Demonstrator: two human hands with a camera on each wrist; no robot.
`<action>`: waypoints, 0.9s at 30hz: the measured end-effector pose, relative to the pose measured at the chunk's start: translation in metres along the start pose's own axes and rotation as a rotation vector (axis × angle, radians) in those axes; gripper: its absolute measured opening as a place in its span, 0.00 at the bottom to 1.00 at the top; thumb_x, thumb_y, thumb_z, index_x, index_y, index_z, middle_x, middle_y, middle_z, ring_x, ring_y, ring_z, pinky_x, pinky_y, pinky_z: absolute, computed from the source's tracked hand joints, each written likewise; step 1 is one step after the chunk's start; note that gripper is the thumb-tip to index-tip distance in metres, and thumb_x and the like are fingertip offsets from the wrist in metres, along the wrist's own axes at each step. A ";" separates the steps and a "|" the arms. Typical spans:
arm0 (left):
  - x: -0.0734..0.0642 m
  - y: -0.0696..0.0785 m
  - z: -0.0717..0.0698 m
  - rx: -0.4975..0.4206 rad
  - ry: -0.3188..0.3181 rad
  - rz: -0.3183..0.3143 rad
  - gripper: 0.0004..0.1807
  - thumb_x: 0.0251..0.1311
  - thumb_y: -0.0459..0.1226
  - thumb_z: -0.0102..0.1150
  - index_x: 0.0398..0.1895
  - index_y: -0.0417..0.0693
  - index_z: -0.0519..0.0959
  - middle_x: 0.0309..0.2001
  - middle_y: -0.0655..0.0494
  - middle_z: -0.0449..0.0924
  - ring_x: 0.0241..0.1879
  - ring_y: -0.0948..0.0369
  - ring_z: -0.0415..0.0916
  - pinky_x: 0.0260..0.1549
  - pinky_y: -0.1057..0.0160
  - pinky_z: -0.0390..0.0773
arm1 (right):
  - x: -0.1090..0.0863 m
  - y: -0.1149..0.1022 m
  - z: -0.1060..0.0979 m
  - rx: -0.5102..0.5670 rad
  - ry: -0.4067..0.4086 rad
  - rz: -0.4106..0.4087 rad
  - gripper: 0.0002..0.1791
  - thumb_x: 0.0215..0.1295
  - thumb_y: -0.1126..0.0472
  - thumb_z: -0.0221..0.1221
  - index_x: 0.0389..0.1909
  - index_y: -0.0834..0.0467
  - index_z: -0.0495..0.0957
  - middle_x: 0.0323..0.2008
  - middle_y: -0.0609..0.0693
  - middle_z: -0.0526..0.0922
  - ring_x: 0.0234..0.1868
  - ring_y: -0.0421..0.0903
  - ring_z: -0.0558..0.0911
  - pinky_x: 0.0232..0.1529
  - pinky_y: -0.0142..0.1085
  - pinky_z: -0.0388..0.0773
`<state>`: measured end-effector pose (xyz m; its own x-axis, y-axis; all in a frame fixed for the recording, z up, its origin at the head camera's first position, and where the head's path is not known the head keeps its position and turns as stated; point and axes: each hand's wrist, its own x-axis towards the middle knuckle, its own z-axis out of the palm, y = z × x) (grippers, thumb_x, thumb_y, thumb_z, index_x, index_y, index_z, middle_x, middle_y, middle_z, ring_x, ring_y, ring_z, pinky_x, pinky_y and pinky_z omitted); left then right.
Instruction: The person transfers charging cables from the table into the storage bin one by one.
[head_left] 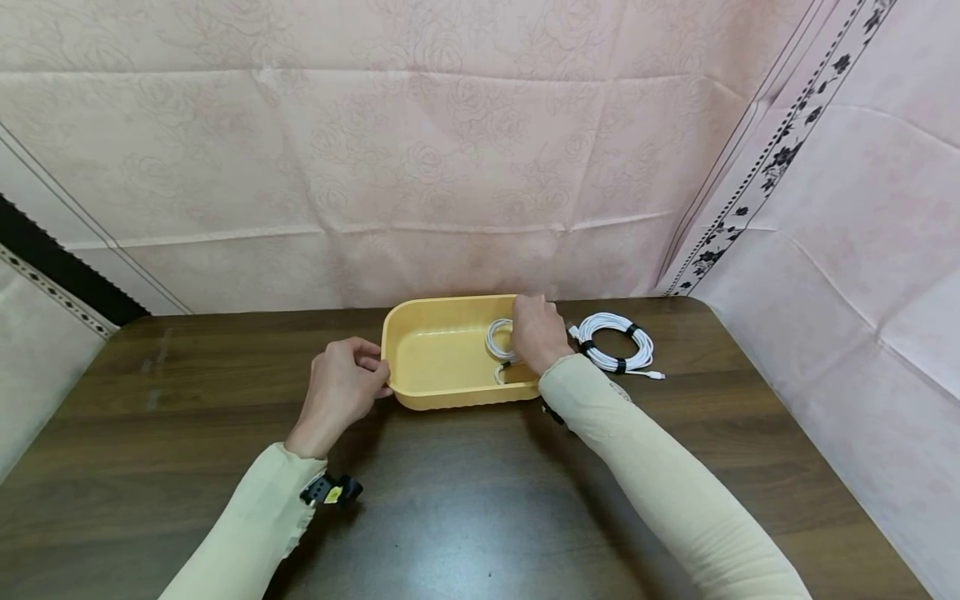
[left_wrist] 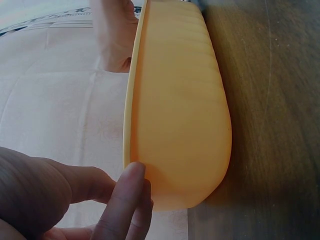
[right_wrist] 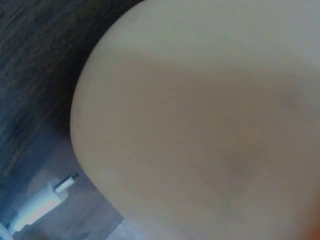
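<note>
A yellow plastic tray (head_left: 438,392) with rounded corners stands on the table. My left hand (head_left: 341,383) grips its left end, with fingertips (left_wrist: 132,175) at the rim and outer wall. At the tray's right end, my right hand (head_left: 538,333) reaches over the rim, knuckles up, and holds a coiled white cable (head_left: 497,340) inside; its fingertips are hidden. Part of that coil shows left of the hand. Just right of the tray lies a second coiled white cable (head_left: 639,350) with black ties. A white cable plug (right_wrist: 37,207) appears in the right wrist view beside a large blurred surface.
The dark wood table (head_left: 450,517) reaches back to a pale patterned cloth (head_left: 420,167), close behind the tray. Another cloth (head_left: 855,250) hangs along the right edge. Black straps (head_left: 330,490) sit around the wrists.
</note>
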<state>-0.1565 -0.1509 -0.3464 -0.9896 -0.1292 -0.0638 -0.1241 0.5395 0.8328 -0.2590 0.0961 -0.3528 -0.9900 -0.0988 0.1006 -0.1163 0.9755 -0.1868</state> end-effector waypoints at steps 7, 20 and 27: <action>0.000 0.000 0.000 0.000 -0.001 -0.003 0.17 0.65 0.32 0.58 0.54 0.31 0.79 0.40 0.40 0.86 0.25 0.65 0.85 0.25 0.69 0.86 | -0.001 0.000 0.002 -0.013 -0.007 -0.006 0.06 0.60 0.72 0.57 0.26 0.61 0.78 0.36 0.61 0.86 0.38 0.59 0.88 0.32 0.51 0.87; -0.001 0.000 0.000 0.004 0.002 0.007 0.17 0.65 0.32 0.58 0.54 0.31 0.79 0.40 0.40 0.86 0.24 0.65 0.85 0.25 0.69 0.85 | 0.000 0.000 0.006 -0.023 -0.040 -0.006 0.04 0.60 0.69 0.58 0.27 0.59 0.78 0.38 0.62 0.86 0.41 0.60 0.88 0.35 0.52 0.87; -0.001 -0.001 0.000 0.010 0.007 0.022 0.17 0.64 0.32 0.57 0.53 0.31 0.79 0.39 0.40 0.86 0.24 0.65 0.85 0.24 0.69 0.85 | 0.000 0.000 0.005 -0.021 -0.039 -0.012 0.06 0.60 0.69 0.57 0.25 0.59 0.77 0.38 0.62 0.85 0.41 0.60 0.87 0.35 0.52 0.87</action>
<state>-0.1558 -0.1514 -0.3472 -0.9915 -0.1233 -0.0420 -0.1036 0.5508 0.8282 -0.2591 0.0953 -0.3583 -0.9909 -0.1179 0.0643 -0.1271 0.9780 -0.1653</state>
